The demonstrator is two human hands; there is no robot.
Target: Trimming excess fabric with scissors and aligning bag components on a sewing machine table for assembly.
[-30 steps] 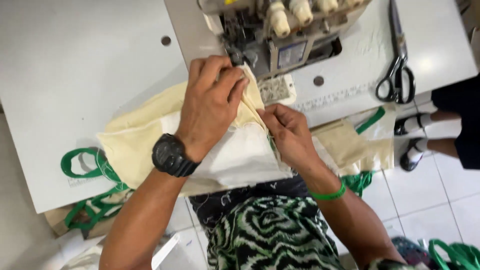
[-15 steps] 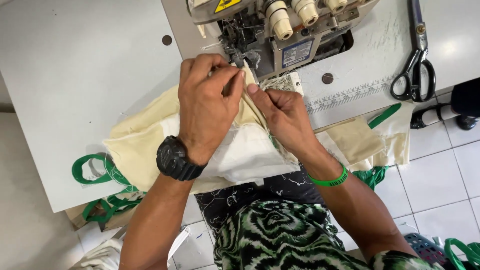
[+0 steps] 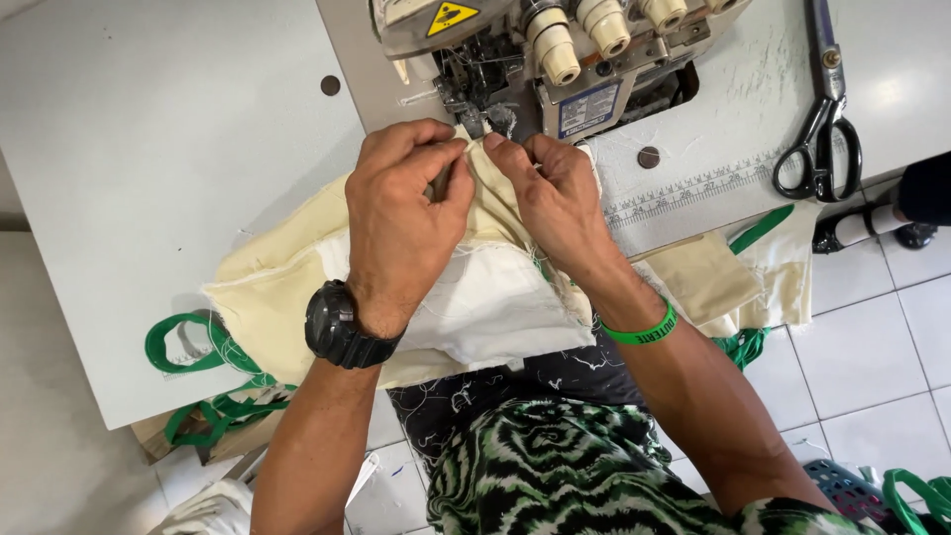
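Observation:
A cream and white fabric piece lies on the white sewing table, its far edge bunched just under the needle area of the grey sewing machine. My left hand, with a black watch on the wrist, presses down on the fabric and pinches its edge. My right hand, wearing a green wristband, pinches the same edge right beside it. Both sets of fingertips meet just in front of the machine's presser foot. Green strap handles hang off the fabric at the left.
Black-handled scissors lie on the table at the far right. A printed ruler strip runs along the table edge. More cream fabric pieces with green straps hang off the right edge over a tiled floor. Someone's shoe shows at the right.
Both hands have pushed the fabric edge further up toward the machine's needle; my right hand came up beside the left, and the view has shifted closer.

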